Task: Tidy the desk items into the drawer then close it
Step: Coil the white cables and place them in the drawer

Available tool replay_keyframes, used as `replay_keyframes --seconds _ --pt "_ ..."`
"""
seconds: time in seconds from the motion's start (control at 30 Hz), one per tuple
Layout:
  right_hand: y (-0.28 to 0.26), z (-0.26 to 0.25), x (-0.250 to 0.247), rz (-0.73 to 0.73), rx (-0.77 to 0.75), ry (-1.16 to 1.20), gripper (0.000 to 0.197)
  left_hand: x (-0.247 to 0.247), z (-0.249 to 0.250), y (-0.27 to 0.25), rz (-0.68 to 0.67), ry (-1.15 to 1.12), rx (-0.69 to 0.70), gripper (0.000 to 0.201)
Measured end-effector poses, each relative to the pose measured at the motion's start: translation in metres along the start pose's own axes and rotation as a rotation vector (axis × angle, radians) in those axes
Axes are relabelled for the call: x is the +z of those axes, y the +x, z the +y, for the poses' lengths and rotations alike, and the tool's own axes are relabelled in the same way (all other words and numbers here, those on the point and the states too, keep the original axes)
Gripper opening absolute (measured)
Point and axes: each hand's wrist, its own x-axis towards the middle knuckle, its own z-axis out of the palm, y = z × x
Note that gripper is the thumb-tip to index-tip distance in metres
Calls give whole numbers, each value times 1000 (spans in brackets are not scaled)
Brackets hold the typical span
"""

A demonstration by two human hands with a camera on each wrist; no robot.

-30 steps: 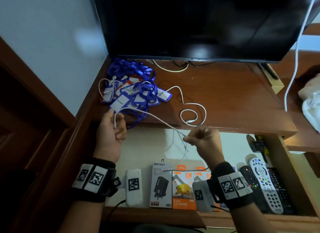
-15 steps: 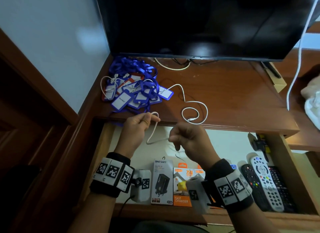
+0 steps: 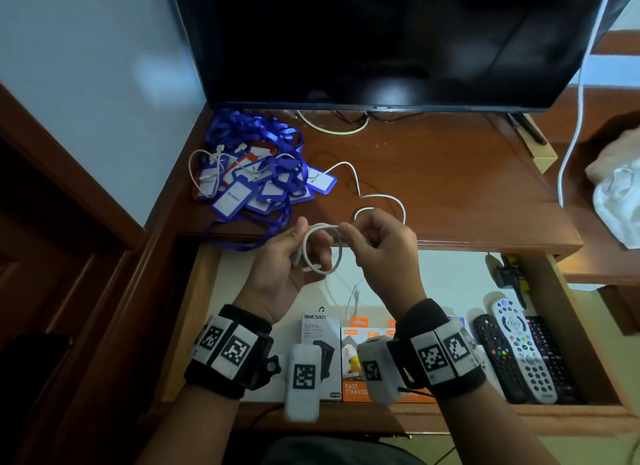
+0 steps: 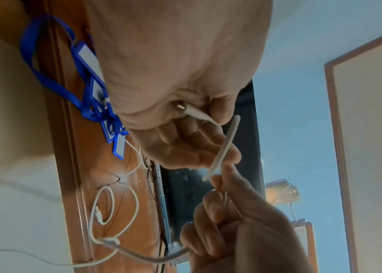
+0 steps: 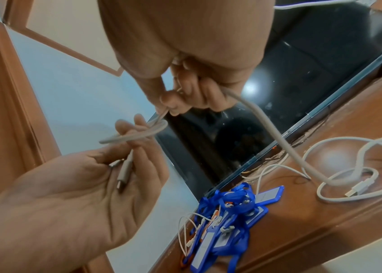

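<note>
A white cable (image 3: 320,248) is wound in a small loop over the open drawer (image 3: 450,277). My left hand (image 3: 313,243) lies palm up with the loop around its fingers, and the cable's plug (image 4: 194,112) is held against them. My right hand (image 3: 346,229) pinches the cable beside the loop (image 5: 138,134). A thin tail (image 3: 355,291) hangs below it. A second white cable (image 3: 384,198) lies curled on the desk just behind my hands. A pile of blue lanyards with badge holders (image 3: 252,173) sits at the desk's back left.
Charger boxes (image 3: 320,329) and several remotes (image 3: 519,347) lie along the drawer's front. A black TV (image 3: 381,42) stands at the back of the desk. A white cord (image 3: 575,118) hangs at the right beside a white cloth (image 3: 616,187).
The cable was stretched between my spread hands. The hands have come together, the left has turned palm up, and the cable now sits in a small loop.
</note>
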Motion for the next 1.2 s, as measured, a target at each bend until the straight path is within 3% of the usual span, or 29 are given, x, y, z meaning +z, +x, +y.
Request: replay_keyframes --seconds 0.33,0.5,0.63,0.87,1.03,1.2 --pt "-6 -5 11 64 -33 -5 35 6 2 -1 7 -186 -81 46" --pt "-6 -1 8 43 -64 -9 41 0 3 -3 -13 -163 -89 39" --pt "-8 6 4 60 -55 37 32 -2 0 -5 41 -166 -110 31" --pt "-14 13 1 2 70 182 24 -9 -4 -6 99 -86 -47 23" --pt "-15 25 -11 -55 223 325 20 -19 3 -7 40 -365 -96 30" --pt "-21 45 -14 -42 318 382 18 -23 17 -7 49 -451 13 30"
